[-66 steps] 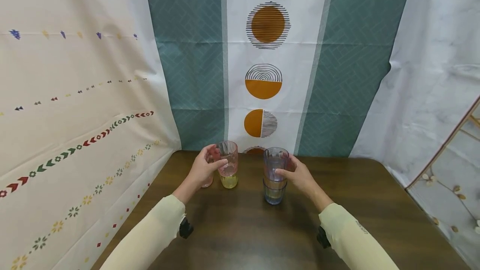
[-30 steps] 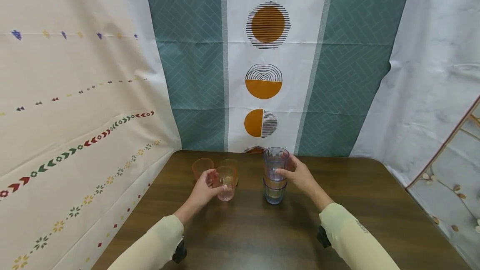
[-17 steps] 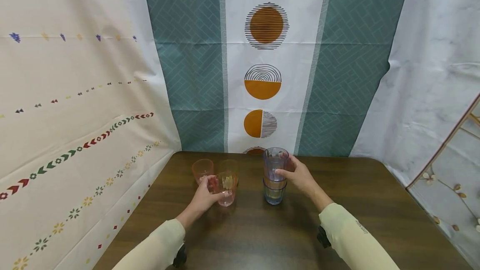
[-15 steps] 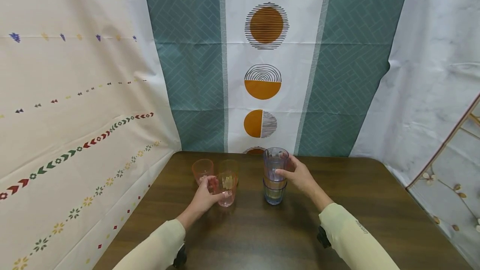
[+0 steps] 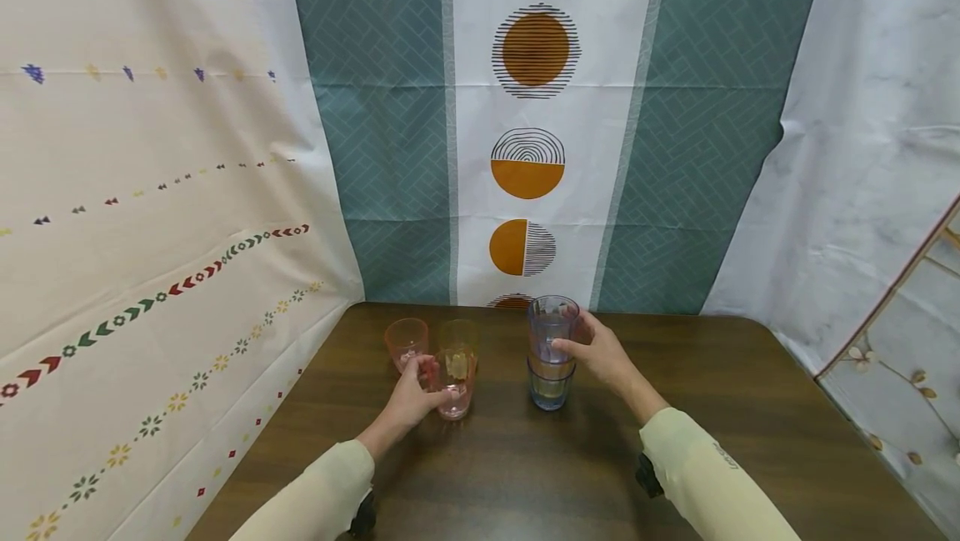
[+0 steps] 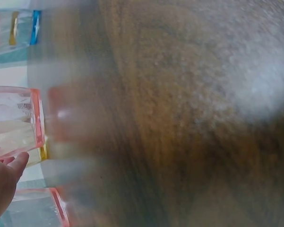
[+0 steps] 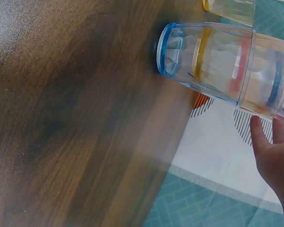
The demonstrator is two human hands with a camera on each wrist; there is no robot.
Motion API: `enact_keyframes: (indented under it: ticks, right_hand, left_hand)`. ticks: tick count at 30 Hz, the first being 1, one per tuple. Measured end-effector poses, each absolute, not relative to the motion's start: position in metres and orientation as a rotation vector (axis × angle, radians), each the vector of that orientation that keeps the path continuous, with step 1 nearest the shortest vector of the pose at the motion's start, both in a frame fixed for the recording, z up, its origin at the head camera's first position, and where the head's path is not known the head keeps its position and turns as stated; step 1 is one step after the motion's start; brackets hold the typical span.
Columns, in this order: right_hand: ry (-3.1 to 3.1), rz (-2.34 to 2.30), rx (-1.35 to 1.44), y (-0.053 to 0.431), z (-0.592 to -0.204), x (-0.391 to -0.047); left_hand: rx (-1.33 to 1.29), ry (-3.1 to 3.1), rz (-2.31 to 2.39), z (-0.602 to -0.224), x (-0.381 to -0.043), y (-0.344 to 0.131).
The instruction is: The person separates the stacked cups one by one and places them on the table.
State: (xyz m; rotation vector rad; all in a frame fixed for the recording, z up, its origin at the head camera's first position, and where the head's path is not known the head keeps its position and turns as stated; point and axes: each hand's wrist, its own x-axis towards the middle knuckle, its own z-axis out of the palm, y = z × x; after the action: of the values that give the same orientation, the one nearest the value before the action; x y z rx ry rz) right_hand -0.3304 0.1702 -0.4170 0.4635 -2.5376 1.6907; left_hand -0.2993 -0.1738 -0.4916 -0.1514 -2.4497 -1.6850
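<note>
My left hand (image 5: 408, 399) grips a clear pink tumbler (image 5: 461, 378) upright, thumb on its near side. In the left wrist view the pink base (image 6: 38, 118) is close over the tabletop. Behind it stand a yellow tumbler (image 5: 459, 331) and a second pink tumbler (image 5: 405, 336). To the right is a stack of nested tumblers, with a blue tumbler (image 5: 549, 395) at the bottom. My right hand (image 5: 606, 356) holds the bluish-purple top tumbler (image 5: 546, 326) from the right side. Yellow and pink bases show through the stack in the right wrist view.
The dark brown wooden table (image 5: 480, 474) extends to a patterned cloth (image 5: 397, 149) hanging behind its far edge. A cream cloth (image 5: 187, 274) hangs along the left, a white one (image 5: 840, 191) on the right.
My left hand has brought the pink tumbler down and nearer from above the yellow one, uncovering the second pink tumbler. My right hand and the stack have stayed in place.
</note>
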Motion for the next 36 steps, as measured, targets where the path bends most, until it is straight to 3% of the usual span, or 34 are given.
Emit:
enact_keyframes:
  ticks: [12,24,36]
  right_hand:
    - [-2.562,1.68,0.489,0.161,-0.383,-0.298]
    - [-2.534,1.682,0.475,0.17,-0.418,-0.33]
    - [-2.51,1.713,0.482,0.17,-0.419,-0.332]
  left_hand:
    - [-0.191,-2.435,-1.771,-0.497,-0.297,-0.177]
    - [-0.206,-2.474,-1.777,-0.496,-0.298,-0.18]
    - [-0.27,-2.354,-1.86,-0.464,-0.302,-0.182]
